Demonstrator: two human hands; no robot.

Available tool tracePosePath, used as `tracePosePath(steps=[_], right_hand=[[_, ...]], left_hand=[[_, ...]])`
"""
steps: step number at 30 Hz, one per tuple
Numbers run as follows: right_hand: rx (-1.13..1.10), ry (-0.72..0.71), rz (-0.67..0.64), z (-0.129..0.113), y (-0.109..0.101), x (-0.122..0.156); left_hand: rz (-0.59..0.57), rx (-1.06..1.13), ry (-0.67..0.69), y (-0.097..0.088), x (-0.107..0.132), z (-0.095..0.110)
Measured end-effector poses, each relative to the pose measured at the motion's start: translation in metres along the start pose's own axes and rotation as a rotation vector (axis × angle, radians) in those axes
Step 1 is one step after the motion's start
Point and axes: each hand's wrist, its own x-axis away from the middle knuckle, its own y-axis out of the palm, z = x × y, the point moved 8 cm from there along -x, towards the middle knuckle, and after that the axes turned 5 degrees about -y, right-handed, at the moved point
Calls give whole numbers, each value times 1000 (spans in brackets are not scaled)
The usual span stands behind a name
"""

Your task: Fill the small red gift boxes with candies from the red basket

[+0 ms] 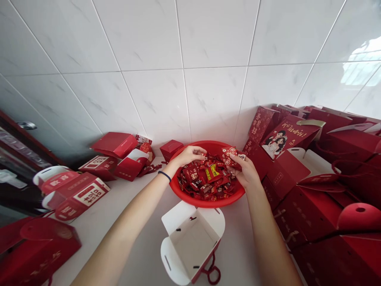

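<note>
A red round basin (190,195) full of red-wrapped candies (208,180) sits on the white table against the tiled wall. My left hand (188,155) reaches into the basin's far side, fingers curled down onto the candies. My right hand (244,171) hovers over the basin's right side, closed on several small red candy packets (231,155). In front of the basin stands an open gift box (190,242), white inside, red outside, with a red cord handle; nothing lies in it.
Stacks of red gift boxes (312,186) crowd the right side up to the wall. More red boxes (80,190) lie tipped and scattered at the left and back left. A dark door frame (18,159) stands at far left.
</note>
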Motion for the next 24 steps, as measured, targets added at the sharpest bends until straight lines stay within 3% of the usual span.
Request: tracePosePath(steps=[4,7,11,14,17,19,24], right_hand=[[27,24,-87,2,7,2],[33,39,-93,1,10,5],[11,48,2,-3,5,7],[37,33,-32,-5,9,8],[65,-1,-57,-6,10,8],[64,-16,-39,-6,8,7],[45,-39,-19,-5,4,4]], left_hand=[[-11,219,147,17,10,38],[-46,219,235,39,14,64],[-111,156,232,64,10,74],[-85,81,261,66,9,75],[-59,-46,274,59,13,73],[-102,-176,215,55,18,64],[-429,-847,-159,48,40,5]])
